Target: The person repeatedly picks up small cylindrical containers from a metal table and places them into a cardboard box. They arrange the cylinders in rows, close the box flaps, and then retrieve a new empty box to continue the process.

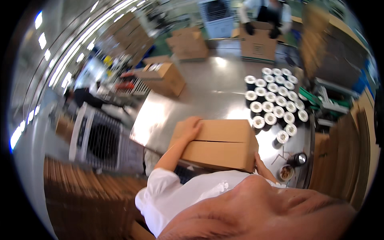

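Note:
A brown cardboard box (216, 150) sits right before me at the near edge of the metal table, its top flaps folded down with a narrow gap between them. At its left end, my left hand (192, 128) grips the box, fingers curled over the far corner. My right hand (262, 166) presses against the box's right side; its fingertips are partly hidden by the box. To the right of the box stand several black cylinders with white round tops, among them a nearest one (282, 137).
Metal table (208, 86) extends away. An open carton (164, 78) stands at left, another (188, 44) behind it. Across the table, a gloved person handles a carton (258, 46). A cup (285, 173) and dark jar (298, 159) stand near right. Flattened cardboard (92, 184) is stacked at left.

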Demonstrator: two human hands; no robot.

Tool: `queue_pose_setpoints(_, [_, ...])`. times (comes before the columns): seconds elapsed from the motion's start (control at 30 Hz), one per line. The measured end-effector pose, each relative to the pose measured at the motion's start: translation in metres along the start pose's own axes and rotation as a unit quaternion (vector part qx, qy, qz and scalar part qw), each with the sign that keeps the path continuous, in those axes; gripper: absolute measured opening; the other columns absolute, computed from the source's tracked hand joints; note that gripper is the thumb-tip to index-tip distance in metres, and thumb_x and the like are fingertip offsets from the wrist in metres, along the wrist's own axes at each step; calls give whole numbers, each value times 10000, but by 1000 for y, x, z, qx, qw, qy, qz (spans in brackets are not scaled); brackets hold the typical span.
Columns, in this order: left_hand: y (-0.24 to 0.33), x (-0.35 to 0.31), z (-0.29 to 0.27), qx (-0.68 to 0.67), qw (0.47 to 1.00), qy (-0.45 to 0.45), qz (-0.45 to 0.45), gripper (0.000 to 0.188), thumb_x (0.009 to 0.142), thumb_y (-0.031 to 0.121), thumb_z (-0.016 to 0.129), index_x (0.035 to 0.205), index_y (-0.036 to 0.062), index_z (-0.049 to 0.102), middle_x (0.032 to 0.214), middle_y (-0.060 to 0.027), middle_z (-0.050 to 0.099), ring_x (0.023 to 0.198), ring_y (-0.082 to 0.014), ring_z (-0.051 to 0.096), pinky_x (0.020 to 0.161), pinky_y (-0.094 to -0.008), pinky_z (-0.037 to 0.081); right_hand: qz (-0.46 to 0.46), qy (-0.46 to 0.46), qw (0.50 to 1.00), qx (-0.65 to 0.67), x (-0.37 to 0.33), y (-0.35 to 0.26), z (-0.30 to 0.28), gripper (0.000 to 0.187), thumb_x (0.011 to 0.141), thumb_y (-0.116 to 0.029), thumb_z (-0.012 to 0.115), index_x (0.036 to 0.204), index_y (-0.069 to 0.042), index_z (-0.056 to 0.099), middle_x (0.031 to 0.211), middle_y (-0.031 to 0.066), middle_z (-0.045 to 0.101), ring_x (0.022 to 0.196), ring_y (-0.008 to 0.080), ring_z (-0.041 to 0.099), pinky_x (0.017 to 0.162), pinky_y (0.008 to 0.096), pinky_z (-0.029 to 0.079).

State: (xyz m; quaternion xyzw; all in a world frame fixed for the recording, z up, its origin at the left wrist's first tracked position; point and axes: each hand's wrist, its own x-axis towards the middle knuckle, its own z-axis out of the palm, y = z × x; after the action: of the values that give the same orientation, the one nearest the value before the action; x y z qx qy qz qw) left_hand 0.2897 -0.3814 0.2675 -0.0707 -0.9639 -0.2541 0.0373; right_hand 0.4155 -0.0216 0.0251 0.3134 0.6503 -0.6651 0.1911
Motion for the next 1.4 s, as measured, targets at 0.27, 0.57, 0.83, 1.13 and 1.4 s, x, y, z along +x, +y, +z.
queue_pose_setpoints(0.27, [-304,-26,-29,-273,899,25,-342,666,937,505,317,1293,-38,467,1301,-190,507,1205,-318,472,1013,-399,362,21,-417,889,190,-20,-112,18,507,886,-243,583,1293,25,442,1234,129,554,1130,224,548,950,363,450])
queue_pose_setpoints(0.57, [-108,-53,103,-552,768,-190,-265,712,896,443,520,1442,73,251,1374,-129,440,1244,-255,437,1049,-368,326,-128,-439,886,76,-154,-302,-2,454,870,-111,503,1273,-29,311,982,190,620,685,292,673,518,343,573])
queue_pose_setpoints(0.83, [35,-46,82,-447,836,-193,-255,567,854,464,583,1204,19,558,1086,-136,623,948,-219,614,767,-363,481,-24,-477,857,-191,-94,-217,121,981,834,-428,640,1396,71,9,1190,393,435,787,334,670,628,333,580])
queue_pose_setpoints(1.13, [3,-53,53,-13,972,-148,-185,341,798,267,625,1015,4,633,997,-232,642,979,-391,595,827,-437,472,-252,-534,796,-136,-178,-234,86,457,864,-254,630,1245,-20,537,1189,141,595,989,195,612,850,294,491])
queue_pose_setpoints(1.4, [-35,-36,57,-230,929,-234,-173,415,819,304,652,1063,-30,620,966,-154,676,910,-275,651,811,-391,489,-143,80,929,-333,-145,-192,-116,945,703,-180,737,1427,10,161,1280,301,464,1163,375,506,956,385,421])
